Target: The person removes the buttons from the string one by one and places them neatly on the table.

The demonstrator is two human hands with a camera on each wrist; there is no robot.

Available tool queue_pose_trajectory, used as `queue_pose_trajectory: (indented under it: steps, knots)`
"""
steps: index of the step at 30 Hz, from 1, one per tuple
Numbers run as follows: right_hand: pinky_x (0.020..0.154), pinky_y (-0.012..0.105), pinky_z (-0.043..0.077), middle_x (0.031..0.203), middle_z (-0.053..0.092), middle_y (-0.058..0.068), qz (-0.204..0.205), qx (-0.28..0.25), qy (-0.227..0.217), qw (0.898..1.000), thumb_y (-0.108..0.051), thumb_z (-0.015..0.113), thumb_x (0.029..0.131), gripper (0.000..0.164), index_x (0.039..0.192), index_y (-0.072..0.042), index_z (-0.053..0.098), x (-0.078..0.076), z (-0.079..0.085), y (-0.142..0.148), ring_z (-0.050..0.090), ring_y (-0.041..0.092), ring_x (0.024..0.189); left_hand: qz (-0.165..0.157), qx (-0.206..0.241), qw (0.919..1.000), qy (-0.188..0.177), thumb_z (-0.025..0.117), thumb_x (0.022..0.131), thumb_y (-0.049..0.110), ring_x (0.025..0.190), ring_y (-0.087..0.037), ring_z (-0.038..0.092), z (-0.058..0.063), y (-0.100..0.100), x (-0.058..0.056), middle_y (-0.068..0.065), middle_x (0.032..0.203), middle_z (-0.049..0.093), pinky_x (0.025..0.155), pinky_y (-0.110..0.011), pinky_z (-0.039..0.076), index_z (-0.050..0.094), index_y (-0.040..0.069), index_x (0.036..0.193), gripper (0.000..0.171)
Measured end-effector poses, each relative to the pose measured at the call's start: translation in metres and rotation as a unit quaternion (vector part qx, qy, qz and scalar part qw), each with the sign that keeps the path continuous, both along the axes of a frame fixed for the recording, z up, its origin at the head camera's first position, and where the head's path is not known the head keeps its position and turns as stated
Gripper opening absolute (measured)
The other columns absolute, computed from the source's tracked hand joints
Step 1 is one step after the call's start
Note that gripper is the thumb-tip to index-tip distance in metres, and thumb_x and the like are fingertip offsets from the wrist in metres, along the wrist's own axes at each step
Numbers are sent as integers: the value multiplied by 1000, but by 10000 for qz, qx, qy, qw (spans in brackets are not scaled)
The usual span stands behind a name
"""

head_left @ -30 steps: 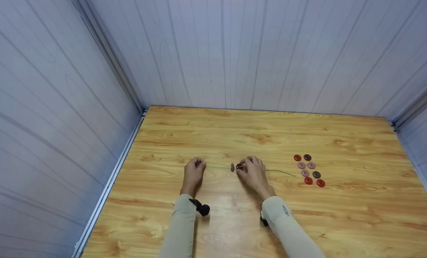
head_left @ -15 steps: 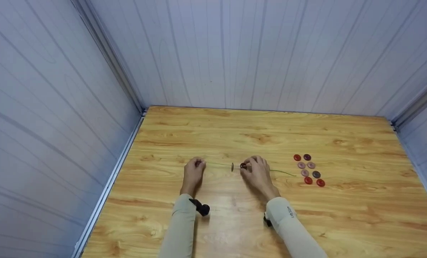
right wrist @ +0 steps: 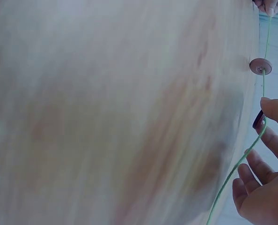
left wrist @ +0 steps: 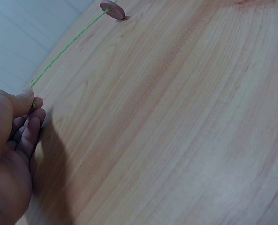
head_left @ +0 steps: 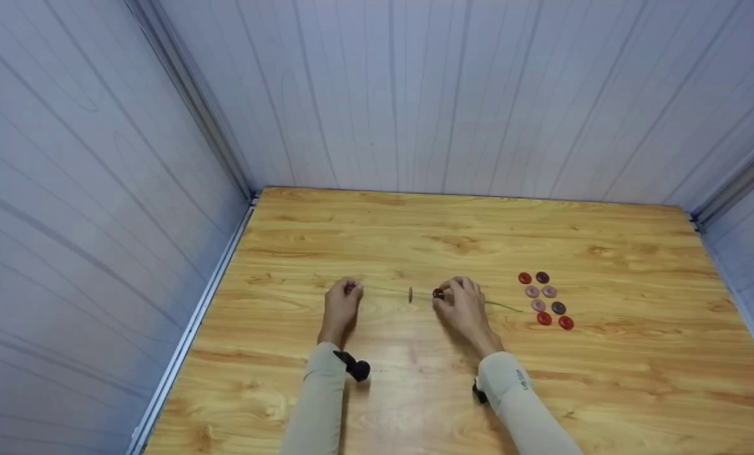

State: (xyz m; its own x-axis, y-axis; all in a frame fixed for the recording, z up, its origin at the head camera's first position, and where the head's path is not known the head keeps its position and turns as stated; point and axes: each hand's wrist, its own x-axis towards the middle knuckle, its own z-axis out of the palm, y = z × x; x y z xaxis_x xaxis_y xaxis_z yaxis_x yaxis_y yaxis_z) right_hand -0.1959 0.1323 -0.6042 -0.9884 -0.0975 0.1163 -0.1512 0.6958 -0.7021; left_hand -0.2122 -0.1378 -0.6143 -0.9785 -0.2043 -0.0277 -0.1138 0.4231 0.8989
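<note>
My left hand (head_left: 342,308) pinches one end of a thin green string (left wrist: 66,48) between thumb and forefinger. The string runs taut to the right through a pinkish-brown button (left wrist: 113,10), which stands on its edge on the table. Farther along, my right hand (head_left: 464,309) pinches a dark button (right wrist: 259,120) by its rim between thumb and fingertips. The green string passes at this dark button too and trails loose past the right hand, its free tail ending near the other buttons. In the right wrist view the three lower fingers are spread loosely beside the string.
To the right lie several loose buttons in two rough columns: red buttons (head_left: 566,323), pink buttons (head_left: 549,292), a dark purple button (head_left: 543,277) and a grey button (head_left: 559,308). The wooden table (head_left: 377,234) meets pale panel walls (head_left: 414,95) at the back and sides.
My right hand has slid to the right along the string with the dark button, widening the gap to the pinkish-brown button, which has turned more edge-on. The left hand has stayed put.
</note>
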Motion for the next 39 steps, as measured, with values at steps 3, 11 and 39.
queue_pose_trajectory:
  steps: [3, 11, 39]
  knots:
    - [104, 51, 27, 127, 50, 10, -18, 0, -16, 10000, -28, 67, 90, 26, 110, -12, 64, 0, -2, 4, 41, 31, 120, 20, 66, 10000, -63, 59, 95, 13, 85, -18, 56, -1, 0, -1, -7, 91, 63, 76, -29, 47, 64, 4, 96, 11]
    - [106, 51, 25, 129, 48, 10, -46, -45, -192, 9998, -29, 68, 89, 29, 112, -12, 63, 1, -4, 14, 39, 31, 122, 20, 92, 9999, -74, 59, 95, 12, 87, -18, 57, -1, 0, -1, -8, 92, 63, 77, -30, 48, 64, 3, 97, 11]
    - [106, 52, 23, 128, 49, 14, -275, -221, -56, 9994, -27, 68, 89, 27, 109, -10, 64, 4, -2, 37, 39, 35, 123, -73, -27, 10000, -2, 59, 95, 14, 86, -18, 58, -1, -1, -1, -9, 92, 64, 77, -31, 48, 65, 3, 98, 12]
